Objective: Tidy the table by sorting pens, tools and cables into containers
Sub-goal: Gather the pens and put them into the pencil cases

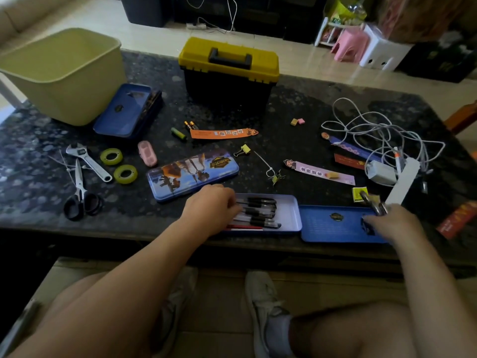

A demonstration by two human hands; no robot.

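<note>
While our left hand [211, 205] curls over the pens [258, 211] in the tin [292, 214] and our right hand [395, 223] pinches a small dark object [374, 202], scissors [80, 195], wrench [87, 158] and cables [374, 130] lie unsorted.

Pink bookmark [320, 171], toward the table's [296, 104] right edge: characters read, probably, 金榜题名. Orange bookmark [224, 133], mid-table: boxed characters, illegible. Pencil tin [192, 173] emblem: illegible.

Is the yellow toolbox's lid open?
No: the toolbox sits with its yellow lid down flat on the black base.
</note>
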